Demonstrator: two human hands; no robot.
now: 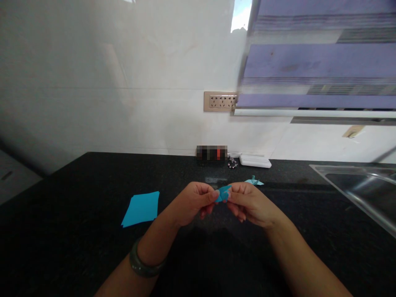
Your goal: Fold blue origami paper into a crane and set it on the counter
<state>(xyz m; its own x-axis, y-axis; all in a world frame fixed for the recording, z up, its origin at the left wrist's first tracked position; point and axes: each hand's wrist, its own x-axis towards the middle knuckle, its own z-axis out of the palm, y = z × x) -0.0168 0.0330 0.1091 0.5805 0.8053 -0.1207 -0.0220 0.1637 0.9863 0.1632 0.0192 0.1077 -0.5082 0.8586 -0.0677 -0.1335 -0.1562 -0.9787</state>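
Pinching a folded blue paper (223,193) between them (fingers closed), left hand (193,203) and right hand (250,203) meet.

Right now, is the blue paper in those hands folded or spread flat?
Folded: the small blue paper piece shows as a compact wedge pinched between the left hand and right hand.

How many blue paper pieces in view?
3: flat blue paper square at left, maybe several stacked; small folded blue piece pinched between left hand and right hand; folded blue paper figure behind it.
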